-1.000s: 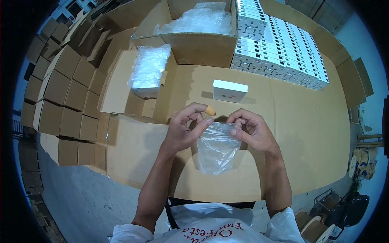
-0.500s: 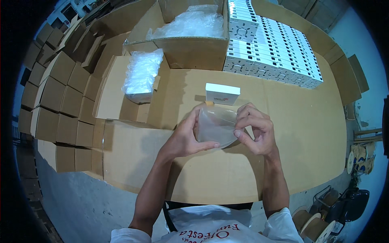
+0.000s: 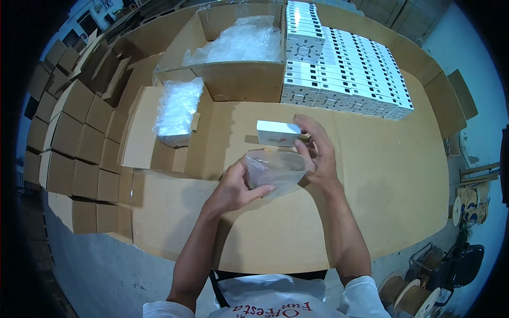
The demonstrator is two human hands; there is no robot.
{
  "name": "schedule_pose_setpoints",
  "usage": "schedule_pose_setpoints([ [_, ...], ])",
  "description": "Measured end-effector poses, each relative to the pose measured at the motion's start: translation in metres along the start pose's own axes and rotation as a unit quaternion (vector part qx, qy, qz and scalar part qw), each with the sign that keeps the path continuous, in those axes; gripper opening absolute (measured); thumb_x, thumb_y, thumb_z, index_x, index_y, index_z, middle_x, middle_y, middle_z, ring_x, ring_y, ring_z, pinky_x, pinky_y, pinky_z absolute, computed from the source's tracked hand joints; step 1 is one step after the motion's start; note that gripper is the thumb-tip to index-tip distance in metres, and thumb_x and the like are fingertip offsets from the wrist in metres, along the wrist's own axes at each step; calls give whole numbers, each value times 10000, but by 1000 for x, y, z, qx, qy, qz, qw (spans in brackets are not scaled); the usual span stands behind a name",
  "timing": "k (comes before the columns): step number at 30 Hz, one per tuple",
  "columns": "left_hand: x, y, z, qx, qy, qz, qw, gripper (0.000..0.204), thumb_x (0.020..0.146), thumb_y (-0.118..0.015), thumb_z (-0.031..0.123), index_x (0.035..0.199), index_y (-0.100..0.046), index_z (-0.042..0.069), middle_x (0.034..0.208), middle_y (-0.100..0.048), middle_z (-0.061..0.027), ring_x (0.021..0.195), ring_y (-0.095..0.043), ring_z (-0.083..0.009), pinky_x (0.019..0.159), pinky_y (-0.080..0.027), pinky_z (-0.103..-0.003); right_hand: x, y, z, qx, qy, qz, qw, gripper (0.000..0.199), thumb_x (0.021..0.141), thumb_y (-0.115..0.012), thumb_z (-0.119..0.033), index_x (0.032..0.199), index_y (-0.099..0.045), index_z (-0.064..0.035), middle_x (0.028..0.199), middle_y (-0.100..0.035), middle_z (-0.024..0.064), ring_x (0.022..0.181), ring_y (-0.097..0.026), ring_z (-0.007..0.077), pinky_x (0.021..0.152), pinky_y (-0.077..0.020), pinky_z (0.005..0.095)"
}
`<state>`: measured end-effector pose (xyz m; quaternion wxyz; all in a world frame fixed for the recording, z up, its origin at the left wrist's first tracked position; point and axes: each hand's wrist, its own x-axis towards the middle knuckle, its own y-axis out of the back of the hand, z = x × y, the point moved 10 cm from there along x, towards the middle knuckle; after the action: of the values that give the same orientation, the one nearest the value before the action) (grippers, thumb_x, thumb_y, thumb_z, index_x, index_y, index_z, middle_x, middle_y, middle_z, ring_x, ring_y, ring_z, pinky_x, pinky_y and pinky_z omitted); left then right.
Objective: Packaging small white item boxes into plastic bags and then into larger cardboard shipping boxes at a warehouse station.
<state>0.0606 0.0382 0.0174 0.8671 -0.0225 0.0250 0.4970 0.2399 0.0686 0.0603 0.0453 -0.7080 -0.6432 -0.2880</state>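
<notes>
A clear plastic bag [image 3: 273, 172] hangs open-mouthed from my left hand [image 3: 236, 185], which pinches its left side with the thumb lying across the front. Just beyond the bag, a small flat white box [image 3: 278, 133] with a little red print stands on its long edge. My right hand [image 3: 321, 153] closes on that box's right end, the fingers at its top corner and the thumb at its lower corner. The bag's right edge lies close by the right hand; whether they touch, I cannot tell.
An open carton [image 3: 238, 85] of clear bags stands behind. Left of centre, a smaller open carton [image 3: 140, 127] holds a stack of bagged boxes [image 3: 179, 111]. White boxes [image 3: 344, 79] fill the back right in rows. Brown cartons [image 3: 79, 138] are stacked at the left edge.
My right hand has left the bag's edge and moved away from me to the white box. The left hand keeps the bag, whose mouth now gapes wider. The whole view has shifted slightly.
</notes>
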Motion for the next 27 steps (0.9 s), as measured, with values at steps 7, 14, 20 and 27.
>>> schedule_pose_setpoints([
  [7, 1, -1, -6, 0, -9, 19, 1000, 668, 833, -772, -17, 1401, -421, -8, 1247, -592, -91, 1112, -611, -163, 865, -560, -304, 1, -1, -7, -58, 36, -4, 998, 386, 837, -682, 64, 1204, -654, -54, 1168, -677, 96, 984, -651, 196, 773, -577, 341],
  [14, 10, 0, -2, -15, -6, 22, 1000, 652, 842, -753, -30, 1406, -427, 5, 1229, -600, -88, 1083, -623, -153, 842, -566, -294, 4, 36, 35, 341, -121, 80, 929, 294, 926, -651, 22, 1127, -443, -30, 1037, -612, 105, 937, -681, 183, 730, -617, 318],
  [20, 13, 1, 0, 4, -9, 24, 1000, 653, 845, -760, -16, 1403, -422, -3, 1227, -602, -96, 1079, -630, -162, 854, -570, -297, 2, 35, 20, 454, -84, 48, 886, 307, 908, -677, 27, 1112, -458, -40, 1063, -554, 84, 973, -632, 161, 812, -580, 328],
  [27, 11, 6, -6, 8, 7, 14, 1000, 665, 840, -773, 0, 1395, -407, -25, 1258, -592, -118, 1123, -618, -177, 914, -559, -319, 0, 32, 13, 374, -59, 28, 925, 312, 880, -712, 34, 1087, -493, -50, 1009, -556, 41, 879, -556, 101, 787, -502, 265],
])
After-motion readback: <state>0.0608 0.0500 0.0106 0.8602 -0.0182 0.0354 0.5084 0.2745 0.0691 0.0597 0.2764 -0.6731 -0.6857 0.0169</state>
